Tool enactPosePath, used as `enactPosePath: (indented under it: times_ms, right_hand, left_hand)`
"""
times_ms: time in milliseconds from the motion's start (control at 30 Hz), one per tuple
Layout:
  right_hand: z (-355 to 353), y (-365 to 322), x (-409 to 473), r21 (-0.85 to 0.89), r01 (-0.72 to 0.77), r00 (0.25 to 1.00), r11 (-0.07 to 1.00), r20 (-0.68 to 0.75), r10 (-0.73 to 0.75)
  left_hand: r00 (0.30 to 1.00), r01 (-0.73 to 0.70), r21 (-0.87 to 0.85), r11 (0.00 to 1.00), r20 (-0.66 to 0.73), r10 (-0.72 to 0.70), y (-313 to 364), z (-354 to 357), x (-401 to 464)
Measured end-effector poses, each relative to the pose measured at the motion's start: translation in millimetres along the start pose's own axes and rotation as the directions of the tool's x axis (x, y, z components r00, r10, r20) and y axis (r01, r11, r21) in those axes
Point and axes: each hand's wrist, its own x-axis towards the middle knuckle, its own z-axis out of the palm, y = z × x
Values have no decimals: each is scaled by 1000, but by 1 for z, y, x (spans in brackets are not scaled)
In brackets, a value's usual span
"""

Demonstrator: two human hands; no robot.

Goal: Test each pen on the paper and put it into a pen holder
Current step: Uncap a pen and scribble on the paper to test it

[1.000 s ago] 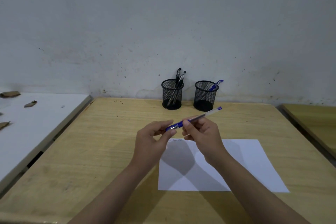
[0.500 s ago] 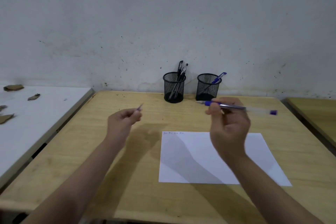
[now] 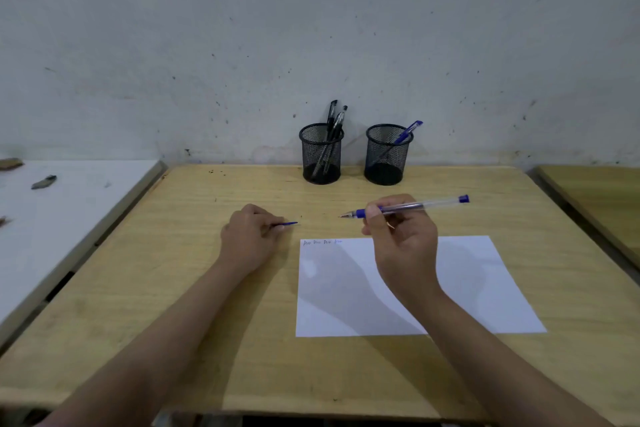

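My right hand (image 3: 403, 239) grips an uncapped blue pen (image 3: 412, 207) above the top edge of the white paper (image 3: 485, 291), its tip pointing left. My left hand (image 3: 250, 239) rests on the wooden table (image 3: 194, 274) left of the paper, pinching the blue pen cap (image 3: 289, 224). Small scribbles (image 3: 322, 242) mark the paper's top left corner. Two black mesh pen holders stand at the back: the left holder (image 3: 321, 154) has black pens, the right holder (image 3: 388, 154) has one blue pen (image 3: 408, 132).
A white table (image 3: 69, 204) with small brown scraps adjoins on the left. Another wooden table (image 3: 602, 204) stands at the right. A stained wall rises right behind the holders.
The hands pulled apart, taking the cap off the pen. My left hand dropped to the table with the cap; my right hand turned the pen tip leftward and lowered toward the paper.
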Motion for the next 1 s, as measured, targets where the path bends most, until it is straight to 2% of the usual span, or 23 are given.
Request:
enactPosePath:
  times_ms: [200,300,400,500,600,800,1000]
  right_hand:
    - [-1,2,-1,-22,-50,999,998,-10,50]
    - [-6,5,4,-9,-102,994,995,-35,102]
    - [-10,13,8,24,-188,981,982,-45,189]
    - [-13,23,14,27,-283,959,959,-18,283]
    - [-11,33,22,16,-354,935,935,-4,354]
    - [1,50,24,-48,-442,897,896,2,443]
    - [0,60,19,-121,-443,895,888,-2,446]
  left_hand:
    - [999,-25,3,1000,-24,25,2,-1,-6]
    - [982,-183,25,983,-53,184,13,-1,-20]
    - [948,-318,20,948,31,318,28,2,-40]
    - [886,-421,47,906,233,400,42,7,-58]
    - [840,-421,56,905,401,366,49,10,-68]
    - [812,-413,126,902,499,302,47,9,-72]
    - [832,-361,247,899,521,191,40,1,-80]
